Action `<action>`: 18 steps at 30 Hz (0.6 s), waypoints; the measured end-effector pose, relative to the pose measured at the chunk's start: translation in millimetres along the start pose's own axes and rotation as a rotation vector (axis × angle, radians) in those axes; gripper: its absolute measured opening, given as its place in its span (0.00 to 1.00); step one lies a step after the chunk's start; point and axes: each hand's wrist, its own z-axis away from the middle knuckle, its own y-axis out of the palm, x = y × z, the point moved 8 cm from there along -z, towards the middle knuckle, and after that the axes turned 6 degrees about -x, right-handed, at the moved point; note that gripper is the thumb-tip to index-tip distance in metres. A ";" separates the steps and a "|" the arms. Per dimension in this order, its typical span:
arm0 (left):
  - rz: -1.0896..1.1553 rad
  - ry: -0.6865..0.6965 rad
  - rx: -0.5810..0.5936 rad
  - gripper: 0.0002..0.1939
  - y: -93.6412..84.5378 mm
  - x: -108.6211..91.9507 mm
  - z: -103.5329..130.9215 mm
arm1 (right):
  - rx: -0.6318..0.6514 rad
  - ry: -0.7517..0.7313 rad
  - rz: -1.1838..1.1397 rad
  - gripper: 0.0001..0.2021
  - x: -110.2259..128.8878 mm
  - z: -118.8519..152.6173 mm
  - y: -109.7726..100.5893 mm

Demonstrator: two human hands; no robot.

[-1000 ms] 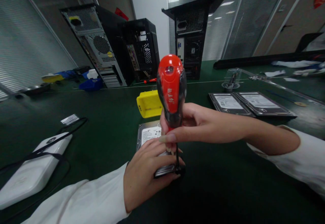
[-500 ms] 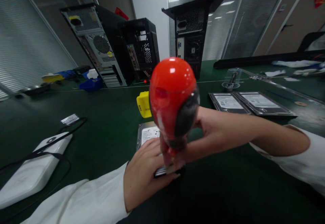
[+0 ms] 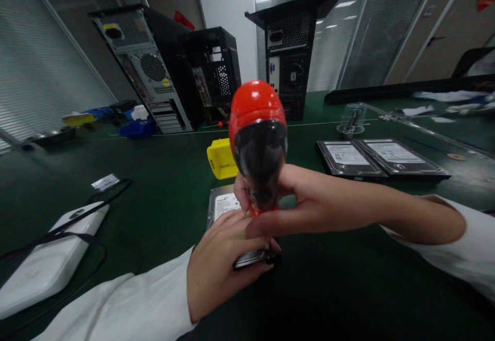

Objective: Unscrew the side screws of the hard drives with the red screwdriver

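Observation:
In the middle, my right hand (image 3: 297, 201) is closed around the lower part of a screwdriver (image 3: 258, 124) with a thick red and black handle. The tool stands nearly upright, its handle end toward me, and its tip runs down beside my left fingers. My left hand (image 3: 222, 263) grips a small dark and silver block (image 3: 250, 259), perhaps a hard drive, which it mostly covers. Just behind that hand lies a hard drive (image 3: 223, 201) with a white label, partly hidden. Beyond it sits a yellow plastic bin (image 3: 222, 158).
Two hard drives (image 3: 402, 156) lie side by side at right, near a clear plastic holder (image 3: 351, 120). Computer cases (image 3: 154, 67) stand at the back. A white device (image 3: 50, 263) with a black cable lies at left. A blue bin (image 3: 137, 128) stands farther back.
The screwdriver handle has turned, bringing its black part round to face me, and leans slightly more away. My right fingers have shifted on it. My left hand stays in place.

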 end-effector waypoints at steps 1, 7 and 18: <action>0.011 -0.006 0.006 0.10 0.9 0.2 -0.1 | 0.013 0.017 -0.040 0.07 -1.3 -0.1 1.7; 0.031 -0.022 0.007 0.12 4.2 2.5 1.0 | 0.034 0.055 -0.198 0.10 -4.8 1.8 4.4; -0.022 0.009 -0.021 0.11 1.3 -0.7 0.8 | 0.007 0.059 -0.192 0.09 -11.9 2.0 -2.9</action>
